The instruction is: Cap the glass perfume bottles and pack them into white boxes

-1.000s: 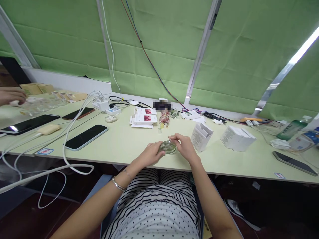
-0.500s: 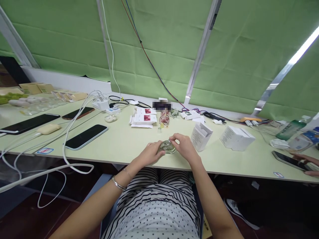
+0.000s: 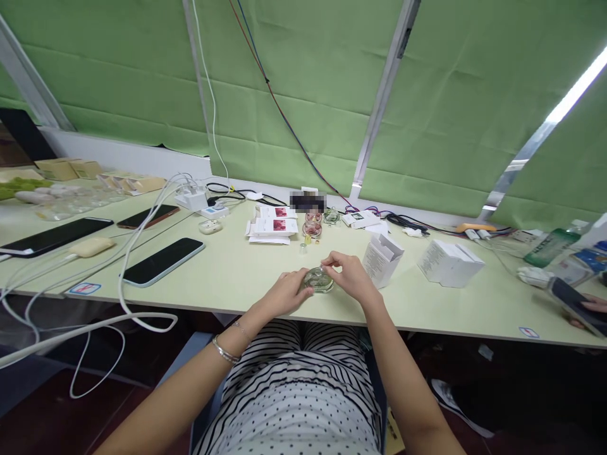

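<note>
A flat, rounded clear glass bottle (image 3: 318, 280) with greenish contents lies on the table in front of me. My left hand (image 3: 289, 292) is closed around its left side, thumb along the near edge. The fingertips of my right hand (image 3: 349, 276) pinch at the bottle's upper right end; whatever small part lies between them is hidden. Beyond the hands are a small clear cap-like piece (image 3: 303, 249) and a yellowish one (image 3: 308, 239). Farther back sit reddish glass bottles (image 3: 312, 229) and a similar green one (image 3: 331, 217).
Right of my hands stand an open white carton (image 3: 383, 260) and another white box (image 3: 449, 263). White cartons with red prints (image 3: 272, 226) lie behind. Phones, including one near left (image 3: 164, 260), and white cables (image 3: 124, 265) spread leftward. At far right, another person's hand (image 3: 595, 305) holds a phone.
My hands and the bottle stay almost in the same place. At the far right, the other person's phone has been lifted and tilted up from the table.
</note>
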### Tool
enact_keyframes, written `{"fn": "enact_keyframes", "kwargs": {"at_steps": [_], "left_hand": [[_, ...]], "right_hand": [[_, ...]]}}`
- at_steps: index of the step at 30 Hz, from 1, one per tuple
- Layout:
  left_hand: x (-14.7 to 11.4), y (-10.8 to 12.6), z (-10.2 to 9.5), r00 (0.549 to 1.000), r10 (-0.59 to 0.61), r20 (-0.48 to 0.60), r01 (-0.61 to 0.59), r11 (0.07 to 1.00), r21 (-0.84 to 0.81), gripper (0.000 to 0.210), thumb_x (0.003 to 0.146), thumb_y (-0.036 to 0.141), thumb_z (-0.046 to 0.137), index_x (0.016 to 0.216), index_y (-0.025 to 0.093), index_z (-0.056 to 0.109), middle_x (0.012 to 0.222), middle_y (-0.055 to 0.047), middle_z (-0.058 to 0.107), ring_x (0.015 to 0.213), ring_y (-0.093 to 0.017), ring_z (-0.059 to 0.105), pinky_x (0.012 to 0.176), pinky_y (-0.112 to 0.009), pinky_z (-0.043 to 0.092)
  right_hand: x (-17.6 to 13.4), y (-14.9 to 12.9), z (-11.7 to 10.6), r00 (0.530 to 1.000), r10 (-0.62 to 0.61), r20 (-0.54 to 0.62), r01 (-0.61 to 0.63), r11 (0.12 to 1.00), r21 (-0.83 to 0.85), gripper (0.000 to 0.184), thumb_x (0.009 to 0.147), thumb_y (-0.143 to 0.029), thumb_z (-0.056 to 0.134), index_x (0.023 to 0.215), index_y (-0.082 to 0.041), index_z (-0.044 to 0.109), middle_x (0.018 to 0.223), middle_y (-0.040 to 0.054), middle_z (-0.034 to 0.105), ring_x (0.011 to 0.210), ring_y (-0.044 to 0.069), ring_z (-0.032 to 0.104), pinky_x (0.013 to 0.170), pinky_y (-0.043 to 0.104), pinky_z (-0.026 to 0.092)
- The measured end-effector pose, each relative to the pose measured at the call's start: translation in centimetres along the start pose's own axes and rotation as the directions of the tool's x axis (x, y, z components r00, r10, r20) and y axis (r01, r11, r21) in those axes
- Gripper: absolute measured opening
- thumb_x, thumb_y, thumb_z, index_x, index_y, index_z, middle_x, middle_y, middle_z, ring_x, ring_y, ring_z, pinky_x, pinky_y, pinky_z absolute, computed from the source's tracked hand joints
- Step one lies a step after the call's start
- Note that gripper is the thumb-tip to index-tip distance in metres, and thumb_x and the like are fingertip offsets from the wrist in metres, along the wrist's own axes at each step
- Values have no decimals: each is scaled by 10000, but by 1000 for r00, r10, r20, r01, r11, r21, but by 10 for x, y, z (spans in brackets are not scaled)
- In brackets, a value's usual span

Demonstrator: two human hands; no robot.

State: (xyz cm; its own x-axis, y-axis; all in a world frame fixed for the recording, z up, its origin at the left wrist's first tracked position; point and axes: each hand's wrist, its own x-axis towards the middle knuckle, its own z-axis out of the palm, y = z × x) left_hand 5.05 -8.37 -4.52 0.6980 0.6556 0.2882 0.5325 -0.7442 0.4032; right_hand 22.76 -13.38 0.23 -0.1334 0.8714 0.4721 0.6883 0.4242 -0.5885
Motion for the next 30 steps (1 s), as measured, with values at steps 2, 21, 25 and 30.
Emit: {"fn": "enact_keyframes", "kwargs": {"at_steps": [2,21,25,30], "left_hand": [[0,0,0,1000,0,-3,0,1000,-5,213,835,334,459,983,180,454,875,-61,615,824,-236,578,711,-309,388],[-1,1,0,1000,-16,9,16,1000,0,198,832,318,461,974,181,462,885,-62,612,841,-238,580,750,-331,394],[0,0,0,1000,-9,7,9,1000,3,229,833,327,464,1006,177,460,888,-65,610,847,-239,575,758,-334,393],[0,-1,1,1000,-10,5,10,1000,-1,233,836,345,461,1004,183,459,885,-62,610,841,-235,574,753,-329,394]], "right_hand": [[-1,1,4,999,-34,-24,34,999,9,103,784,-161,476,813,-192,570,804,8,644,758,133,599,722,266,457],[-9,12,7,993,-113,-43,116,991,72,255,838,-218,437,1080,-202,515,1044,62,590,892,151,577,804,309,465],[-8,12,9,982,-145,-119,153,986,61,192,836,-191,435,941,-195,595,941,57,634,865,154,589,779,296,472],[-6,16,13,976,-120,-180,143,982,123,163,788,-152,500,885,-191,625,911,48,659,850,150,612,795,294,482]]}}
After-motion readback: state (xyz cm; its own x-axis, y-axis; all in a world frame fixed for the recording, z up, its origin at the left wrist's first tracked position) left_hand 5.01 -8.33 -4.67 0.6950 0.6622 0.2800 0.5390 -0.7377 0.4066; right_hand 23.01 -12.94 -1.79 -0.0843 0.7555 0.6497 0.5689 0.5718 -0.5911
